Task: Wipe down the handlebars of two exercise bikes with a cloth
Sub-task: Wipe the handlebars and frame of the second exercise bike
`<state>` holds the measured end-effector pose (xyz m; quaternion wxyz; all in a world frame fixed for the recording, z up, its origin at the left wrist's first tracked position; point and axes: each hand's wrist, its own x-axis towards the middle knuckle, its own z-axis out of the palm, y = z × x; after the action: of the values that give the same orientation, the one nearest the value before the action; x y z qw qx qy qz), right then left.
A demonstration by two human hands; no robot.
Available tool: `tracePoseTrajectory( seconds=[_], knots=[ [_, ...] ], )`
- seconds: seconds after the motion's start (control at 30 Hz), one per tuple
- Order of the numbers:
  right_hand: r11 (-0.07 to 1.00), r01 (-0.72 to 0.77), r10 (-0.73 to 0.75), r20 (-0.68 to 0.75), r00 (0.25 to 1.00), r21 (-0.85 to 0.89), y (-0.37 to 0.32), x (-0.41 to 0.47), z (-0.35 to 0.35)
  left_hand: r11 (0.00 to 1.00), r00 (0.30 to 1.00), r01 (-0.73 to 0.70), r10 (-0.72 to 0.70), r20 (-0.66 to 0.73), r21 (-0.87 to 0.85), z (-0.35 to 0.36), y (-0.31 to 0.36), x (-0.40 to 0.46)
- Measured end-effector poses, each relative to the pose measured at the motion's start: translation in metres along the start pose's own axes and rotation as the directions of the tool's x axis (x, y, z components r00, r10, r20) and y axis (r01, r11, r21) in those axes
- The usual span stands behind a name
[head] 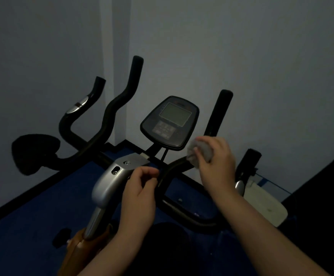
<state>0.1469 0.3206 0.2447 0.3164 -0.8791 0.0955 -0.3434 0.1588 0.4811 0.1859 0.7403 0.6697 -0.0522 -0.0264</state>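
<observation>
Nearest, the left hand (140,188) is hovering just left of the bike's centre stem with its fingers curled loosely and nothing in them; whether it is brushing the handlebar (174,168) is hard to tell in the dim light. Just beyond and to the right, the right hand (216,158) is closing its grip around a bunched grey cloth (199,151), pressing it onto the right arm of the near bike's handlebar, beside the console (170,122).

To do this stroke well, I judge the cloth should be wrapped fully round the tube and drawn along it, the free hand steadying the frame so the bar is not twisting.

That right arm is running with its long axis from the near centre outward to the right, then turning up into an upright grip (220,112) pointing toward the far wall; the stroke should be following that bend.

Farther left, the second bike's handlebars (114,108) are rising as two curved horns, pointing up and away, apparently not yet being wiped.
</observation>
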Motion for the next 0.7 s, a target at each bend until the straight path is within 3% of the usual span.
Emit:
tracePoseTrajectory(
  seconds=[0.07, 0.2, 0.37, 0.5, 0.63, 0.7],
  knots=[
    [0.998, -0.064, 0.063, -0.049, 0.997, -0.024, -0.007, -0.015, 0.010, 1.000, 0.999, 0.005, -0.006, 0.032, 0.011, -0.001, -0.001, 0.000],
    [0.994, 0.009, -0.025, 0.136, 0.990, 0.111, -0.013, -0.044, 0.012, 0.990, 0.989, -0.086, 0.072, 0.129, 0.107, 0.002, 0.002, 0.010],
    [0.995, 0.080, -0.091, -0.213, 0.973, -0.061, -0.004, 0.055, -0.034, 0.954, 0.964, -0.227, 0.191, 0.187, 0.197, 0.041, 0.032, 0.053],
    [0.969, 0.032, -0.060, -0.107, 0.992, -0.246, 0.016, 0.053, -0.016, 0.935, 0.976, -0.197, 0.157, 0.153, 0.295, 0.068, 0.031, 0.070],
    [0.991, 0.066, -0.062, 0.038, 0.997, -0.114, 0.033, 0.017, -0.027, 0.876, 0.977, -0.213, 0.192, 0.091, 0.433, 0.073, 0.020, 0.069],
    [0.988, 0.103, -0.103, 0.005, 0.995, -0.114, 0.031, 0.046, -0.036, 0.846, 0.970, -0.244, 0.221, 0.105, 0.474, 0.076, 0.022, 0.068]
  ],
)
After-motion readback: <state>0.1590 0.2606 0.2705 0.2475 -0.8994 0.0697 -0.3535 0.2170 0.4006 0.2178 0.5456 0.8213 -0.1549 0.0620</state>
